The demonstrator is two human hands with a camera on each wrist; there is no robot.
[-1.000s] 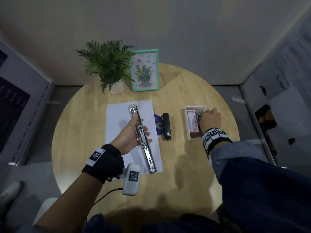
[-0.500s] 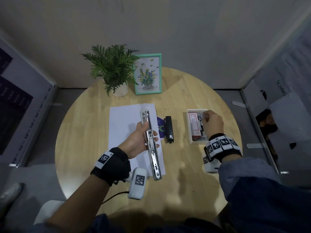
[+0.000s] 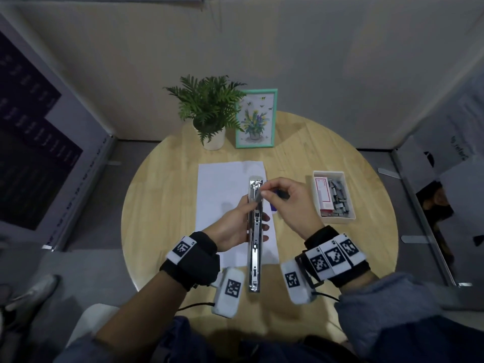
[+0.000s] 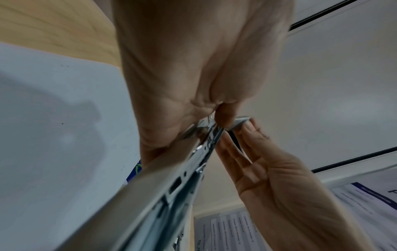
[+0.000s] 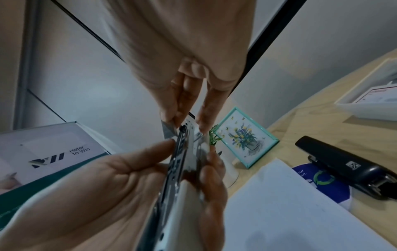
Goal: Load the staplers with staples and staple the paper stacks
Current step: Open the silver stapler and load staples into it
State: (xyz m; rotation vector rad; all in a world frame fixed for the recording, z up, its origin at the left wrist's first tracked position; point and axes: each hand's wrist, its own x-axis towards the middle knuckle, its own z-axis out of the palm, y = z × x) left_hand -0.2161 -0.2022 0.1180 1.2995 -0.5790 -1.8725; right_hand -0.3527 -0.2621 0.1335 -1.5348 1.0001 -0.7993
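My left hand (image 3: 239,221) grips a long silver stapler (image 3: 254,254), swung open flat, a little above the white paper stack (image 3: 222,189). The stapler's open channel faces up (image 5: 184,163). My right hand (image 3: 284,203) pinches a short grey strip of staples (image 3: 258,197) between thumb and fingertips, right at the far end of the channel. The left wrist view shows that strip (image 4: 240,123) touching the stapler's tip (image 4: 211,135). A black stapler (image 5: 348,168) lies shut on the table to the right of the paper, hidden behind my right hand in the head view.
A white tray (image 3: 315,195) with a staple box and several loose staple strips stands at the right. A potted fern (image 3: 209,113) and a green-framed picture (image 3: 256,119) stand at the back of the round wooden table (image 3: 162,205). A blue round sticker (image 5: 318,180) lies under the black stapler.
My right hand left the tray and came across to the stapler's far end with a staple strip. My left hand brought the open stapler towards the middle and straightened it.
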